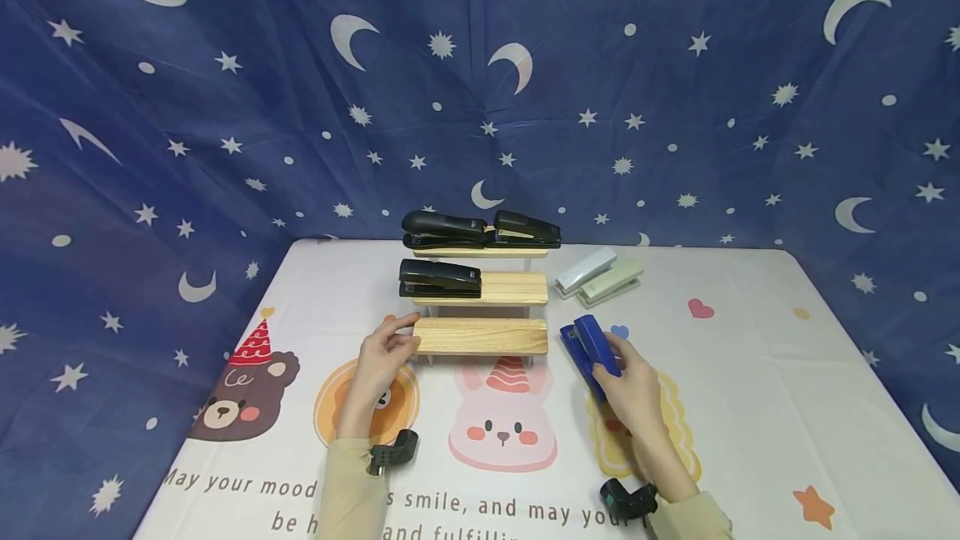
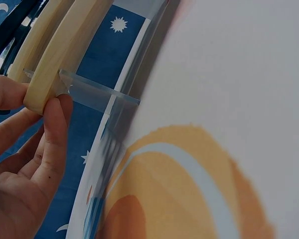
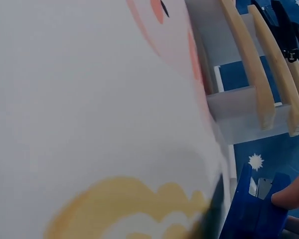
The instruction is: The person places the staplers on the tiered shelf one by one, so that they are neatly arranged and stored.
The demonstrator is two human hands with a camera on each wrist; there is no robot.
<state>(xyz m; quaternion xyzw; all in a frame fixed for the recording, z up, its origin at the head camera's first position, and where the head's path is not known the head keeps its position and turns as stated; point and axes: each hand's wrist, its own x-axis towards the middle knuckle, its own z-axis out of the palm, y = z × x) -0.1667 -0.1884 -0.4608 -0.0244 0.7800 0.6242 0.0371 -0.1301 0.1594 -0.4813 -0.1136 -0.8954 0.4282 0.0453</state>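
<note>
My left hand pinches the left end of the lowest wooden shelf of a three-tier stand; thumb and fingers show on that board end in the left wrist view. My right hand grips a blue stapler by its right side, close to the stand's right. In the right wrist view the blue stapler appears at the lower right with a fingertip on it. On the middle shelf a black stapler sits at the left. Two more black staplers lie end to end on the top shelf.
Behind the right hand, a white stapler and a pale green stapler lie side by side on the table. A printed white tablecloth covers the table. A dark blue star-and-moon curtain hangs behind it.
</note>
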